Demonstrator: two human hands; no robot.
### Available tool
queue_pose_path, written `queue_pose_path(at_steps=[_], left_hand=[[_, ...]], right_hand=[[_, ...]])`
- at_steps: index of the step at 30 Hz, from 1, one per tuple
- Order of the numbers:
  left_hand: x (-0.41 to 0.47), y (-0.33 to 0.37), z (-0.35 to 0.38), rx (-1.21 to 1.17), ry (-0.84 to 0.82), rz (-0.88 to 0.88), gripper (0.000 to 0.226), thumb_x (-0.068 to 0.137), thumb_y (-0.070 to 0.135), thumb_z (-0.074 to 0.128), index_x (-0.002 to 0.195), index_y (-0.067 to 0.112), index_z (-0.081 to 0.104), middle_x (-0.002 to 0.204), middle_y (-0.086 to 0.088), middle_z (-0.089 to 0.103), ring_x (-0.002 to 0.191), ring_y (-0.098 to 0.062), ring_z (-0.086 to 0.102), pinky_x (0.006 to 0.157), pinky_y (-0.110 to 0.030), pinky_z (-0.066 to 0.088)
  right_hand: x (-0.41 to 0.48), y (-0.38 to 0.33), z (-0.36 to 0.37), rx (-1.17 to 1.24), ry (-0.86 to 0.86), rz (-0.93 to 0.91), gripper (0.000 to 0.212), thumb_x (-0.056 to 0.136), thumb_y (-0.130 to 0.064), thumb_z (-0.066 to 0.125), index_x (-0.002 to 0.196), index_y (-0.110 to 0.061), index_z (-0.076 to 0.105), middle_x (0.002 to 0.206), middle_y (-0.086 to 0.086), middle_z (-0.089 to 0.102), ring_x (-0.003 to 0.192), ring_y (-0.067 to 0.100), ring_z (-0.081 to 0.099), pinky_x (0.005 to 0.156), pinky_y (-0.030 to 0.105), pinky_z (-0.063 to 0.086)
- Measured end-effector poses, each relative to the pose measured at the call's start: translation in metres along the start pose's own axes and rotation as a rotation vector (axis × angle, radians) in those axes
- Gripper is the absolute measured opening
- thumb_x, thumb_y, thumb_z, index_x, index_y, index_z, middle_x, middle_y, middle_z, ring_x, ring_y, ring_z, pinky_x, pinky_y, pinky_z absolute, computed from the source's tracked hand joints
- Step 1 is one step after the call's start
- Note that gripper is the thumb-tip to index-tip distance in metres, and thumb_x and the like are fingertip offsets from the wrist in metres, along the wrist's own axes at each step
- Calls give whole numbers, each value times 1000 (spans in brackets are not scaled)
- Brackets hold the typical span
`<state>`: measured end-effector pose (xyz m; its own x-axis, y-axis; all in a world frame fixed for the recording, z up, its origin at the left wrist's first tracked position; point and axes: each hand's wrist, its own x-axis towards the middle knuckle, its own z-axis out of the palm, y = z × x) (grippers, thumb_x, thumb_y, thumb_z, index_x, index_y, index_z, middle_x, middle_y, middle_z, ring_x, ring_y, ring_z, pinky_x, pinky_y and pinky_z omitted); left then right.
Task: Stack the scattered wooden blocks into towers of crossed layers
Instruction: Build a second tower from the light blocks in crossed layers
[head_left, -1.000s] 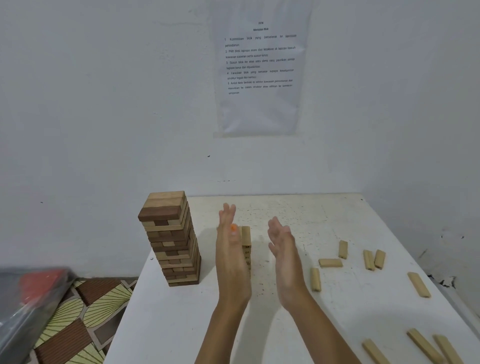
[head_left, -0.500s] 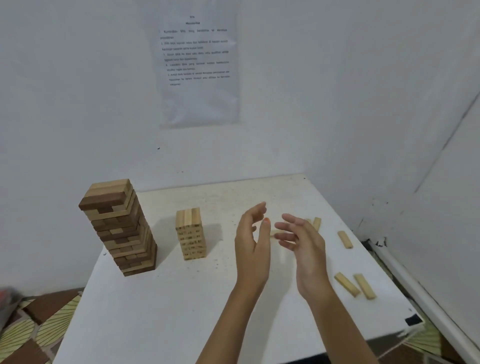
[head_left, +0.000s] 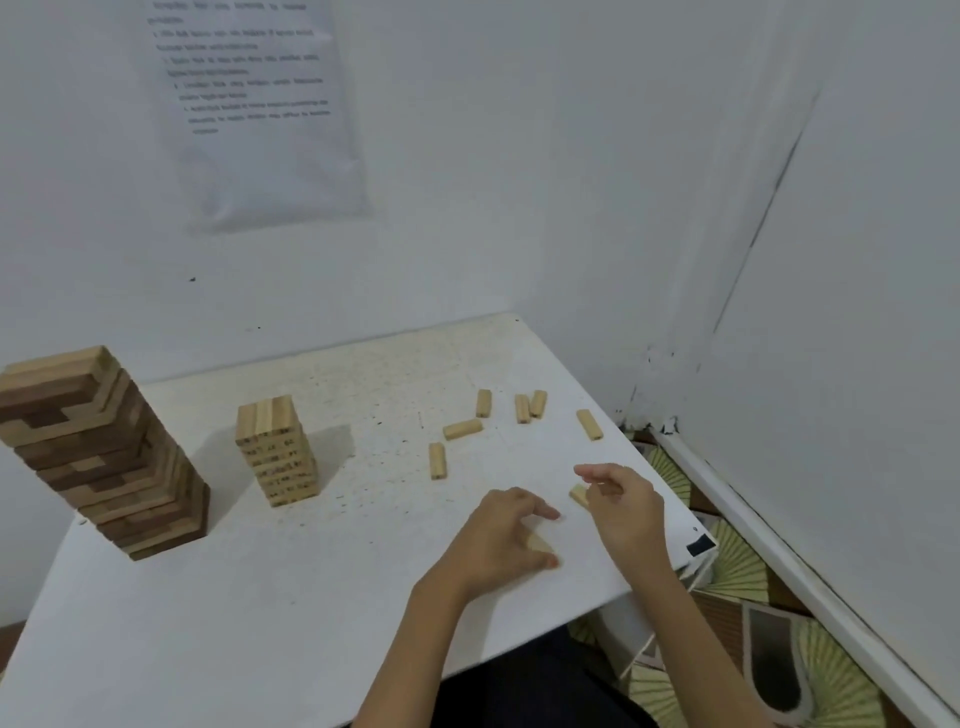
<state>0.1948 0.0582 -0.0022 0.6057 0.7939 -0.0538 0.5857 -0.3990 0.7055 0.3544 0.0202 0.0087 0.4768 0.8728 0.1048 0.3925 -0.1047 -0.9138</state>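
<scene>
My left hand (head_left: 496, 540) is low over the table's front right, fingers curled round a pale wooden block (head_left: 539, 545) that lies on the surface. Just to its right, my right hand (head_left: 626, 501) pinches another pale block (head_left: 578, 493) between thumb and fingers. Several loose pale blocks lie beyond the hands, among them one (head_left: 437, 460) nearest, one (head_left: 462, 429) behind it and one (head_left: 589, 424) near the right edge. A short pale tower (head_left: 278, 449) stands mid-table. A taller two-tone brown tower (head_left: 104, 452) stands at the left, slightly twisted.
The white table (head_left: 260, 597) ends just right of my right hand, where its corner (head_left: 696, 545) drops to a patterned floor mat (head_left: 737, 571). White walls close the back and right. A printed sheet (head_left: 260, 104) hangs on the back wall.
Both hands have dropped from upright in mid-air to the table's front right and each has closed on a loose block. The view has swung right and down.
</scene>
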Motion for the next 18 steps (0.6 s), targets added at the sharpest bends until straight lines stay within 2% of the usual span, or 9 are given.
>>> queue_pose_path(at_steps=[2,4,8,10,13,14,16,18], left_hand=[[3,-2,4,66,-31,4,44,79,26,78,121,22,64,126,4,53,116,-12,42,102,-27,36],[6,-3,8,98,7,25,35,81,24,76,114,17,69,121,2,56,113,-15,45,99,-28,37],[7,-4,12,86,95,55,22,83,28,73,102,16,70,102,6,58,99,-13,50,87,-27,40],[7,-3,13,66,186,62,19,85,31,70,98,18,66,97,7,61,92,-10,52,84,-27,42],[10,-6,12,-43,295,45,10,89,22,66,95,22,58,92,9,55,84,2,53,74,-14,39],[12,-6,12,-115,317,23,10,92,15,63,94,23,56,93,10,53,85,5,56,74,-12,39],[18,-11,10,-248,385,-44,15,96,9,56,96,24,57,98,8,51,87,4,59,78,-11,41],[27,-12,5,-274,438,-122,12,99,14,52,98,24,57,101,5,51,88,1,56,78,-6,38]], right_hand=[[5,15,0,-182,-32,-73,24,89,2,59,106,-9,69,107,4,65,98,14,56,83,12,40],[9,27,2,-356,-107,-108,26,89,-3,61,114,-10,67,112,6,62,106,22,52,89,21,37],[10,38,7,-534,-164,-205,30,91,-4,60,121,-6,63,110,11,59,103,26,50,86,25,35],[12,40,8,-526,-161,-228,35,90,-2,60,124,-6,62,106,11,57,101,26,49,84,25,35],[17,36,13,-382,-181,-212,44,90,0,59,133,-8,54,103,-1,46,100,24,51,87,29,43],[20,33,15,-289,-180,-201,43,91,0,58,133,-8,53,101,-8,41,100,24,52,88,27,46],[29,25,18,-206,-179,-165,35,93,-3,53,127,-8,55,97,-18,35,96,19,50,82,13,45],[41,16,21,-193,-201,-141,26,94,-3,51,119,-9,55,98,-15,36,88,16,45,75,9,41]])
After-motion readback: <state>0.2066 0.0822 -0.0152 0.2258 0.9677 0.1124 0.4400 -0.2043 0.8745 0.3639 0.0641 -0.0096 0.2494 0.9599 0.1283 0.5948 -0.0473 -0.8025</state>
